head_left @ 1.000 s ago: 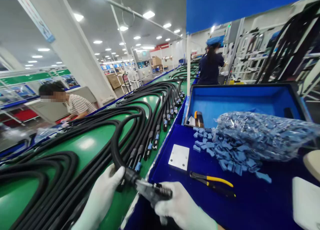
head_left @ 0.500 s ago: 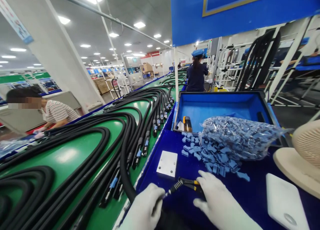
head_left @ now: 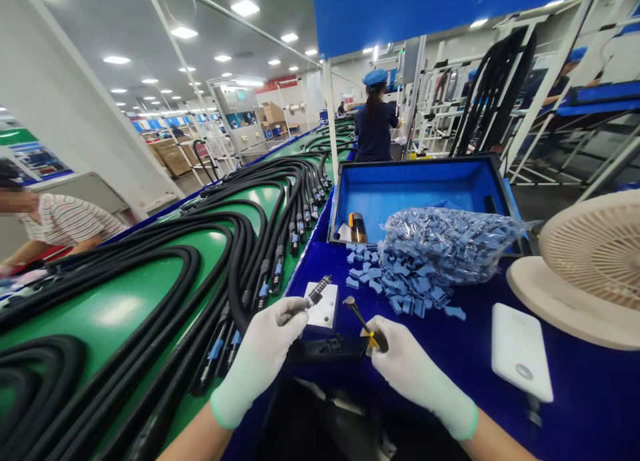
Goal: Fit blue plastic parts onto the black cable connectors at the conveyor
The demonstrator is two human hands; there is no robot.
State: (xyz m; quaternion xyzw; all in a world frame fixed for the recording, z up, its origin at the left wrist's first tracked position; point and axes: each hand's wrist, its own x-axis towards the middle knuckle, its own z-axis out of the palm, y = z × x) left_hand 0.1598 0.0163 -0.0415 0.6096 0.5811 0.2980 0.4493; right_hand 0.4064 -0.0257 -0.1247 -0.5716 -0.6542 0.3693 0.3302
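Observation:
My left hand [head_left: 263, 354], in a white glove, is closed round the end of a black cable, whose connector tip [head_left: 319, 290] sticks out over a small white plate [head_left: 324, 309]. My right hand [head_left: 407, 367], also gloved, grips yellow-handled pliers [head_left: 364, 322], jaws pointing up and left towards the connector. A black fixture [head_left: 330, 347] lies on the blue worktop between both hands. A pile of small blue plastic clips [head_left: 400, 287] spills from a clear bag [head_left: 445, 244] just beyond.
Several black cables [head_left: 210, 247] with blue-tagged ends lie looped on the green conveyor [head_left: 125, 307] at left. An open blue box [head_left: 415, 194], a beige fan [head_left: 590, 261] and a white pad [head_left: 520, 351] sit at right. One person sits left, another stands ahead.
The cable end came off the conveyor onto the blue worktop, my left hand shifting along it. My right hand took up the pliers that lay on the worktop. The camera turned right.

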